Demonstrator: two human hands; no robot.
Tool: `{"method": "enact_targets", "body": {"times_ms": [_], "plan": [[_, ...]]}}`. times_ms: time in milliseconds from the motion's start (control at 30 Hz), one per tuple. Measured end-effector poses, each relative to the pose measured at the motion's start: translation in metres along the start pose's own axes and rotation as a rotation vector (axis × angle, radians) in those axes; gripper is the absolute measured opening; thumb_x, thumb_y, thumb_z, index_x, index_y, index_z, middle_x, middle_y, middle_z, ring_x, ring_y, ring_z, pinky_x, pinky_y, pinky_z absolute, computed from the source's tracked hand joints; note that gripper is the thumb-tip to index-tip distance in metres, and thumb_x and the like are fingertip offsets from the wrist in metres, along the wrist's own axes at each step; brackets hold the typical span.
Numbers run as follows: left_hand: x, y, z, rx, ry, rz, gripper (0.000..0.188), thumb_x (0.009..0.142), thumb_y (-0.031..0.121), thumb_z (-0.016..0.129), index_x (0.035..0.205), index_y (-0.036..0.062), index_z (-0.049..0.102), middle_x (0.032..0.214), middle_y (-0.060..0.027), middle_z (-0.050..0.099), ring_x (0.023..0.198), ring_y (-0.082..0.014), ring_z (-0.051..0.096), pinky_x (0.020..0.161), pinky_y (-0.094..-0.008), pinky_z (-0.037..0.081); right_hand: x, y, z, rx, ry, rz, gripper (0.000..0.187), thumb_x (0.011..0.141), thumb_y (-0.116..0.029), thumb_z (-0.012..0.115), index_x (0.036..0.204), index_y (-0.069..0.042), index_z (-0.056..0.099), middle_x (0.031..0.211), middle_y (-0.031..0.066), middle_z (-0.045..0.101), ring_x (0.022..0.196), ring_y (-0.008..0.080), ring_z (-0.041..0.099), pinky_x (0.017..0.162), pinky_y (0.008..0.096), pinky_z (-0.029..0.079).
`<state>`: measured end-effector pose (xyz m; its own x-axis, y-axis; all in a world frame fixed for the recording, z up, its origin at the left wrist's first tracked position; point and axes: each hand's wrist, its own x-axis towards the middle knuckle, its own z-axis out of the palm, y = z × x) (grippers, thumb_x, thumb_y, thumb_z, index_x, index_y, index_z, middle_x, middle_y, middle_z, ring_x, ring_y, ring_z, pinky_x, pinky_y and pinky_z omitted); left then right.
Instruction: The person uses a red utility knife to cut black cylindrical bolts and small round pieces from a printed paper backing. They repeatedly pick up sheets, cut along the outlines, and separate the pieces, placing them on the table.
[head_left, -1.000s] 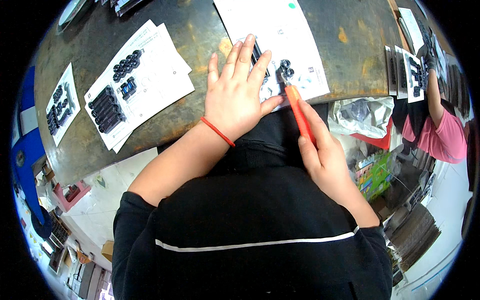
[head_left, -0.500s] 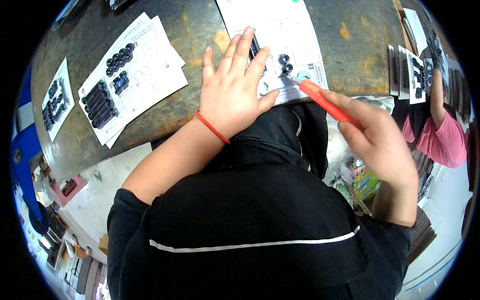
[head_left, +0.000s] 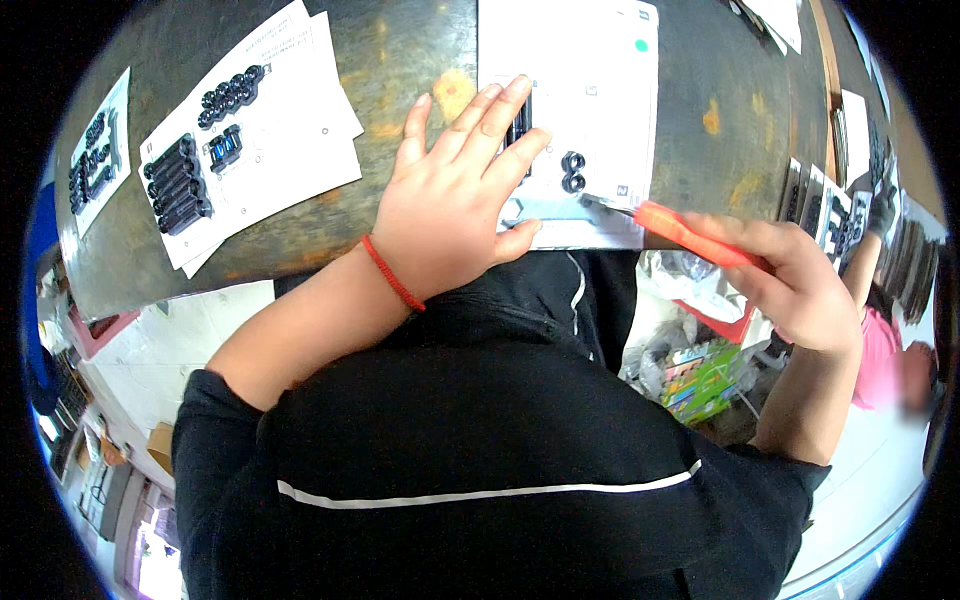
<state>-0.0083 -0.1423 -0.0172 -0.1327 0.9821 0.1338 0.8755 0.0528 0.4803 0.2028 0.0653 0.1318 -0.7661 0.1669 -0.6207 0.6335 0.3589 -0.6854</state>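
Observation:
My left hand [head_left: 445, 195] lies flat with fingers spread on a white printed card [head_left: 570, 55], pressing it to the table. A black bar-shaped part [head_left: 520, 130] on the card is partly hidden under my fingers. Beside it are small round black parts [head_left: 573, 172] in a short column. My right hand [head_left: 800, 285] grips the orange handle of a utility knife [head_left: 690, 232]. The knife's metal blade points left and reaches over the card's near edge, just below the round parts; whether it touches the card I cannot tell.
On the dark, worn table [head_left: 400, 50], white cards with black parts [head_left: 180, 185] are stacked at left, and another such card [head_left: 100, 150] lies at far left. More cards [head_left: 815, 205] sit at the right edge, where a co-worker's gloved hand [head_left: 882, 212] and pink sleeve show.
The view has shifted. The card sits straighter with its near edge nearly level with the table's edge. My right hand and knife have moved right and toward me; the handle lies flatter.

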Motion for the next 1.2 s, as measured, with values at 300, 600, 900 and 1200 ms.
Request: {"method": "enact_targets", "body": {"times_ms": [300, 600, 900, 1200], "plan": [[0.006, -0.004, -0.003, -0.049, -0.087, 0.017, 0.075, 0.068, 0.030, 0.073, 0.138, 0.0163, 0.051, 0.156, -0.0125, 0.034, 0.142, -0.0273, 0.037, 0.114, -0.0589, 0.020, 0.036, 0.035, -0.029, 0.365, -0.109, 0.028, 0.040, 0.092, -0.009, 0.058, 0.129, 0.006, 0.059, 0.123, 0.0162, 0.066, 0.113, 0.0199, 0.061, 0.099, 0.0296, 0.044], [0.009, -0.003, -0.004, -0.042, -0.106, -0.009, 0.077, 0.066, 0.029, 0.075, 0.139, 0.0176, 0.051, 0.156, -0.0122, 0.036, 0.142, -0.0270, 0.037, 0.114, -0.0582, 0.021, 0.047, 0.032, -0.049, 0.257, -0.212, 0.000, 0.041, 0.091, -0.002, 0.055, 0.131, 0.007, 0.057, 0.127, 0.0157, 0.064, 0.117, 0.0199, 0.058, 0.103, 0.0294, 0.041], [0.005, -0.002, -0.001, -0.056, -0.034, 0.002, 0.078, 0.069, 0.033, 0.076, 0.140, 0.0164, 0.050, 0.156, -0.0117, 0.035, 0.140, -0.0267, 0.040, 0.114, -0.0573, 0.022, 0.031, 0.065, 0.006, 0.016, 0.585, 0.026, 0.047, 0.090, -0.011, 0.066, 0.136, -0.005, 0.057, 0.124, 0.0127, 0.063, 0.107, 0.0158, 0.059, 0.097, 0.0294, 0.044], [0.001, -0.004, 0.002, -0.045, 0.038, 0.034, 0.077, 0.071, 0.035, 0.076, 0.141, 0.0167, 0.048, 0.157, -0.0103, 0.035, 0.139, -0.0262, 0.041, 0.115, -0.0546, 0.022, 0.096, 0.004, 0.121, -0.368, 0.758, -0.026, 0.041, 0.076, -0.032, 0.081, 0.103, -0.007, 0.063, 0.084, 0.0131, 0.065, 0.075, 0.0316, 0.066, 0.065, 0.0401, 0.053]]}}
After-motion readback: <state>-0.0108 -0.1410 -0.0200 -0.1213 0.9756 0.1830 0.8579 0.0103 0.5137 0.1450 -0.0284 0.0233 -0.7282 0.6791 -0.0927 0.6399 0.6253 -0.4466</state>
